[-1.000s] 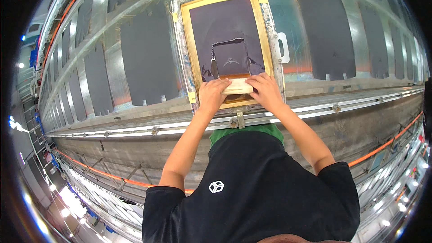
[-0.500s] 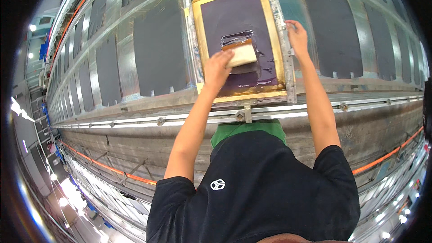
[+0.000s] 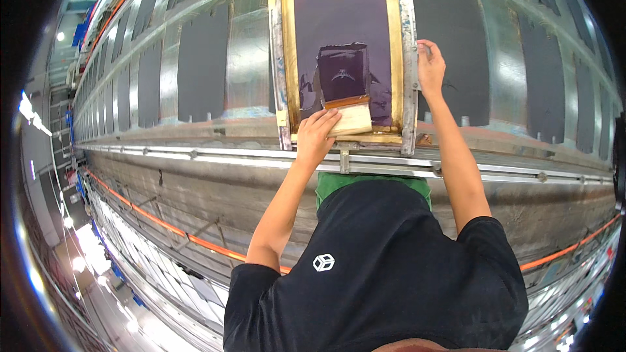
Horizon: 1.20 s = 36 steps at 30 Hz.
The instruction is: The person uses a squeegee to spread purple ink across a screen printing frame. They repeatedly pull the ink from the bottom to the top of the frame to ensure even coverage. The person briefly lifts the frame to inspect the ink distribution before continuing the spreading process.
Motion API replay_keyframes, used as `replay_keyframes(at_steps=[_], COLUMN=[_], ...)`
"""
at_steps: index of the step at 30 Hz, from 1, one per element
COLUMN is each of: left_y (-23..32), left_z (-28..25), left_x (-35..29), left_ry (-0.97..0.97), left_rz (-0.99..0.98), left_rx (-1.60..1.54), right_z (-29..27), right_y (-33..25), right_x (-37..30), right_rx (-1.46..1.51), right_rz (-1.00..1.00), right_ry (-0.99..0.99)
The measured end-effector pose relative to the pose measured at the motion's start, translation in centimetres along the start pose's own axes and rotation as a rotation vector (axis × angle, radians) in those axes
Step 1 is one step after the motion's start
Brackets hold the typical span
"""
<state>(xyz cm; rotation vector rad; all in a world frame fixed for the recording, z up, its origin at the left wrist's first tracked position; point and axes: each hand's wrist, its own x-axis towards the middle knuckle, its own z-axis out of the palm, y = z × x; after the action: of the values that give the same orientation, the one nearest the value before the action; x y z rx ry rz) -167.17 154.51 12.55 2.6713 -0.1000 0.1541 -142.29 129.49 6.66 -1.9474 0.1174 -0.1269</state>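
A screen-printing frame with a yellow-taped inner border lies on the long table in front of me. Dark purple mesh fills it, with wet dark ink pooled across its middle. My left hand is closed on the left end of a squeegee, a pale wooden block with a brown blade edge. The squeegee rests near the frame's close end, just below the ink. Against the frame's right outer edge, my right hand has its fingers bent round the side; the fingertips are partly hidden.
Dark grey fabric panels lie in a row along the table on both sides. A metal rail runs along the near edge, with a bracket on the frame meeting it. Orange piping passes lower down, at left.
My left hand has drawn the squeegee toward me, leaving a squared dark patch of ink behind it. The frame appears straighter in view. My right hand stays at its right edge.
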Motion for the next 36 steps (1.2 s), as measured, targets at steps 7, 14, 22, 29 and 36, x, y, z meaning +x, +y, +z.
replay_keyframes(at_steps=[7, 14, 22, 29, 36], left_y=[-7.2, -8.1, -11.4, -12.5, -9.8], left_z=[-3.0, -3.9, -5.5, -4.2, -3.6], left_x=[-2.6, -5.5, 9.7, 15.0, 4.6], left_ry=[-0.015, -0.094, -0.075, -0.008, -0.08], left_rz=[0.11, 0.13, 0.06, 0.153, 0.076], left_rx=[0.099, 0.095, 0.006, -0.115, -0.116], right_z=[4.7, 5.7, 4.1, 9.5, 6.3], right_y=[-2.6, -2.1, -11.3, -11.3, -9.1], right_x=[-3.1, -3.3, -3.4, -6.9, -16.8], right_rx=[-0.06, -0.249, -0.639, -0.685, -0.541], right_rz=[0.079, 0.04, -0.535, -0.636, -0.524], right_ry=[-0.006, 0.013, -0.286, -0.541, -0.58])
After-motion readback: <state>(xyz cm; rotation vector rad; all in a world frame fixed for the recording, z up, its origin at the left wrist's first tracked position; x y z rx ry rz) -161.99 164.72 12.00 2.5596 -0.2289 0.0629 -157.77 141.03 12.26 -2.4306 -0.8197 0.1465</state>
